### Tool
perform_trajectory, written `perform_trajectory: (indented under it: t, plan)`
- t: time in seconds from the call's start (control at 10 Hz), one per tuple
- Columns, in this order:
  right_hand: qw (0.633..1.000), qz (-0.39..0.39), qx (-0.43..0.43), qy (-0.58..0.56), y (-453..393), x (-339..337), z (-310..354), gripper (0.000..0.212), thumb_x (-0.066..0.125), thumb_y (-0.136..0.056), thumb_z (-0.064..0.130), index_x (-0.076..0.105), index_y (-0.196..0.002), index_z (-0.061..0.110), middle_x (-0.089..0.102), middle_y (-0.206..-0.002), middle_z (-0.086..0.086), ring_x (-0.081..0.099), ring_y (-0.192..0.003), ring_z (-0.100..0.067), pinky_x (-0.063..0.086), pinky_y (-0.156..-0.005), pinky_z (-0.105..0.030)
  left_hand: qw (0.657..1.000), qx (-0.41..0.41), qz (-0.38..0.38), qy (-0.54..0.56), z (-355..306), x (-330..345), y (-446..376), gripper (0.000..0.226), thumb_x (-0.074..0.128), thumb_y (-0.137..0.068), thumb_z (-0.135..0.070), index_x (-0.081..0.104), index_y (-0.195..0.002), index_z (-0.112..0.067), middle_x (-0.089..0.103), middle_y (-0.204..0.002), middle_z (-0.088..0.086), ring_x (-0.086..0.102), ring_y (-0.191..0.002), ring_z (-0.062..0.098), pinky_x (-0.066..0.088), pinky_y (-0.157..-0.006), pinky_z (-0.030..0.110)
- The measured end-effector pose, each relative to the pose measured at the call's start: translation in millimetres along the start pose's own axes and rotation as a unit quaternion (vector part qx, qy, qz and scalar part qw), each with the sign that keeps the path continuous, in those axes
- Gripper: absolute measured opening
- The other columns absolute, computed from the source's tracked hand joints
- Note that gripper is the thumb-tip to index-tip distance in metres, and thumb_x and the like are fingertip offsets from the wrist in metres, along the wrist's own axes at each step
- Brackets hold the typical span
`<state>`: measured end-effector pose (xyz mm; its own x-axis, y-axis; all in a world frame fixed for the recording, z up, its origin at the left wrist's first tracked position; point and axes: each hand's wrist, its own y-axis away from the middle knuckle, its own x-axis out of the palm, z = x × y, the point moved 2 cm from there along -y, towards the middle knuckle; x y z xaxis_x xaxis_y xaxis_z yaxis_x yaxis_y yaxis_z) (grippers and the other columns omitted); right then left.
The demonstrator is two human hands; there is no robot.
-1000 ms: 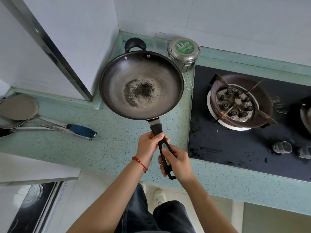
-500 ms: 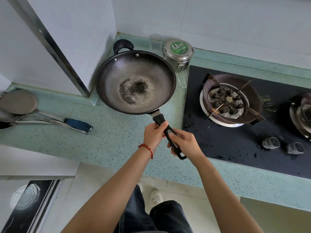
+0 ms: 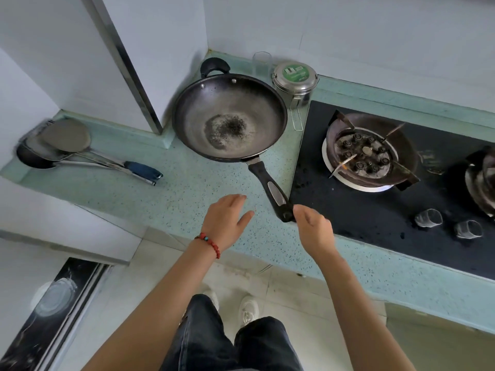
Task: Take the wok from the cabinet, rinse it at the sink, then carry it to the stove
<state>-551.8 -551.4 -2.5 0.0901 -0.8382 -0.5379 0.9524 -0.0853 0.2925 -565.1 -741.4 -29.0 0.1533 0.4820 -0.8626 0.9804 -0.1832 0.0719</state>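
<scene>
The dark wok (image 3: 230,119) rests on the green speckled counter (image 3: 187,199), just left of the black stove top (image 3: 375,210). Its bowl has a burnt patch in the middle, and its long black handle (image 3: 273,192) points toward me. My left hand (image 3: 227,220), with a red bead bracelet at the wrist, hovers over the counter left of the handle, fingers apart and holding nothing. My right hand (image 3: 312,228) is just off the handle's near end with loosely curled fingers, gripping nothing.
A gas burner (image 3: 367,153) with its ring stand sits on the stove, and two knobs (image 3: 450,223) lie nearer me. A steel lidded container (image 3: 294,79) and a glass (image 3: 261,62) stand behind the wok. Ladles and spatulas (image 3: 80,151) lie at the left.
Both hands held the wok's handle earlier; the wok now sits on the counter and both hands have let go and drawn back toward me.
</scene>
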Motion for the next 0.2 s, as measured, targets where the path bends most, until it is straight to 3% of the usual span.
perform_trajectory:
  t: [0.1, 0.2]
  plan:
    - [0.997, -0.003, 0.002, 0.077, 20.5, -2.1, -13.0, 0.027, 0.035, -0.095, 0.032, 0.053, -0.08, 0.018, 0.06, -0.092, -0.003, 0.053, -0.079, -0.017, 0.043, -0.067, -0.031, 0.996, 0.029, -0.001, -0.082, 0.9, -5.7, 22.8, 0.047, 0.045, -0.091, -0.035, 0.046, -0.127, -0.004, 0.054, -0.13, 0.015, 0.048, -0.122, 0.032, 0.039, -0.096, 0.045]
    - [0.978, -0.024, 0.014, 0.209, 42.7, 1.5, -28.5, 0.044, 0.034, -0.096, 0.036, 0.046, -0.13, 0.01, 0.05, -0.136, -0.01, 0.045, -0.125, -0.026, 0.039, -0.1, -0.04, 0.989, 0.036, 0.025, -0.14, 6.9, -0.1, 43.2, 0.053, 0.04, -0.091, -0.04, 0.042, -0.131, -0.006, 0.047, -0.138, 0.015, 0.04, -0.13, 0.031, 0.035, -0.102, 0.046]
